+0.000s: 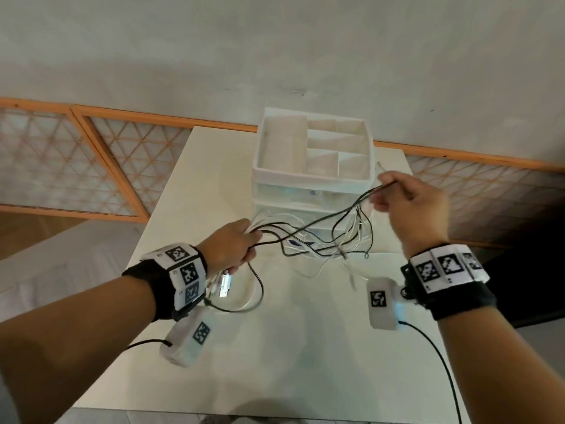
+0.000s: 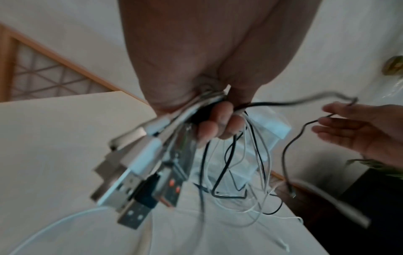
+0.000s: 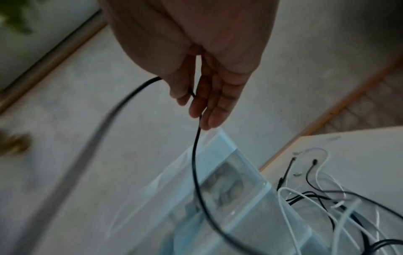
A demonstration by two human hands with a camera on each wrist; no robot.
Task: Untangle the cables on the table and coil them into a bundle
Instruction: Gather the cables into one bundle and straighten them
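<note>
The cables (image 1: 308, 237) are black and white, mixed in one tangle; the strand at the right hand (image 1: 411, 203) is black. The plugs (image 2: 135, 181) below the left hand (image 1: 232, 246) are silver with white and black housings, one showing orange inside. The table (image 1: 293, 347) is plain cream-white, the organizer (image 1: 313, 175) white with translucent drawers. Both wristbands (image 1: 171, 283) are black, with white tiles printed in black square-code patterns. The screen (image 1: 76, 160) has orange frames around a pale triangle lattice
</note>
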